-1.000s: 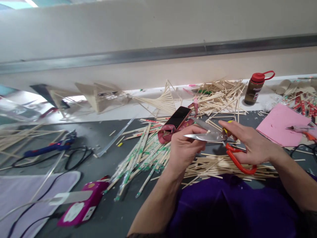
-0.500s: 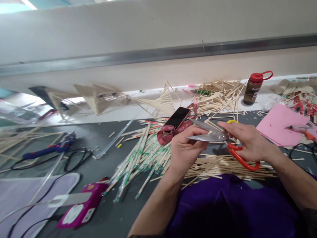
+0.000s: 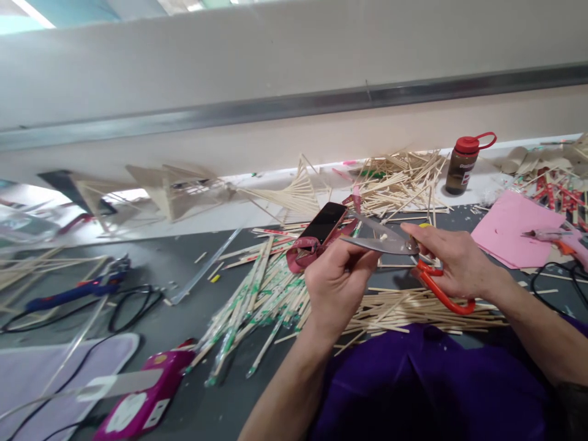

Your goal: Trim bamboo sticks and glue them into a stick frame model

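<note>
My right hand (image 3: pixel 459 260) grips the scissors (image 3: pixel 397 246) by their orange-red and yellow handles. Their metal blades are parted and point left, over my left hand (image 3: pixel 337 285). The fingers of my left hand are pinched together just under the lower blade. A short pale end of a wooden stick (image 3: pixel 383 237) shows between the blades; the rest of it is hidden by the blade and fingers. Below both hands lies a pile of bare wooden sticks (image 3: pixel 427 311). Left of my left hand are chopsticks in green-printed wrappers (image 3: pixel 257 294).
A phone (image 3: pixel 325 222) with a red lanyard lies behind my left hand. At left are a blue glue gun (image 3: pixel 78 291) and a magenta box (image 3: pixel 149 392) with cables. Stick structures (image 3: pixel 294 191), a red-capped bottle (image 3: pixel 463 165) and pink paper (image 3: pixel 514 229) stand or lie farther back.
The whole view has shifted slightly, so most things appear a little farther left. Both hands keep their grips, and the scissor blades stay parted around the stick end.
</note>
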`<state>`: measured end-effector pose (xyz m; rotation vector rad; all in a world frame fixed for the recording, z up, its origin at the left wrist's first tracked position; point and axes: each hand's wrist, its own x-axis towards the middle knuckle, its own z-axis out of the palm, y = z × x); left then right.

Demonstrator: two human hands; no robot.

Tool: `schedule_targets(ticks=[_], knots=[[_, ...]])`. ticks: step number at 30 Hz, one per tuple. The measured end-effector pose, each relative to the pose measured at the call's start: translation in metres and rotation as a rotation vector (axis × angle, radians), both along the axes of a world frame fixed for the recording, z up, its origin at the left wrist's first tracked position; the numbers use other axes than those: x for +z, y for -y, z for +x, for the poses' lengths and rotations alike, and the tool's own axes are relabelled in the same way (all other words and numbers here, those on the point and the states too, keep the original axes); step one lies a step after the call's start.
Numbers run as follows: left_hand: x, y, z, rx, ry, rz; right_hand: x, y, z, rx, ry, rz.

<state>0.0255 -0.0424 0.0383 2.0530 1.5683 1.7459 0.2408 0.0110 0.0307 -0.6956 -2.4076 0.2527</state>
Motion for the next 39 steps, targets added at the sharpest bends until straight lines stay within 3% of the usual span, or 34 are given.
schedule_targets(ticks=[5, 10, 14, 18, 24, 29, 34, 36, 39], knots=[[0.003, 0.000, 0.000, 0.006, -0.120, 0.091, 0.000, 0.001, -0.001, 0.009, 0.020, -0.049], [0.007, 0.002, -0.001, -0.015, -0.124, 0.065, 0.001, 0.001, -0.001, 0.019, 0.023, -0.100], [0.002, 0.003, -0.004, -0.076, 0.060, -0.117, 0.003, 0.001, 0.000, 0.033, 0.020, -0.113], [-0.003, 0.002, -0.004, -0.255, 0.419, -0.365, 0.006, 0.001, 0.003, 0.060, 0.008, -0.124], [0.011, 0.000, 0.004, -0.489, 0.873, -0.649, 0.010, 0.000, 0.008, 0.118, -0.031, -0.115], [0.020, 0.003, 0.007, -0.625, 0.991, -0.808, 0.015, -0.002, 0.013, 0.167, -0.047, -0.098], [0.017, 0.002, 0.003, -0.767, 0.999, -0.930, 0.019, -0.005, 0.019, 0.208, -0.001, -0.105], [0.014, 0.000, 0.001, -0.744, 0.981, -0.944, 0.018, -0.005, 0.019, 0.191, 0.020, -0.111], [0.009, -0.001, 0.000, -0.528, 0.836, -0.791, 0.016, -0.004, 0.016, 0.097, 0.040, -0.087]])
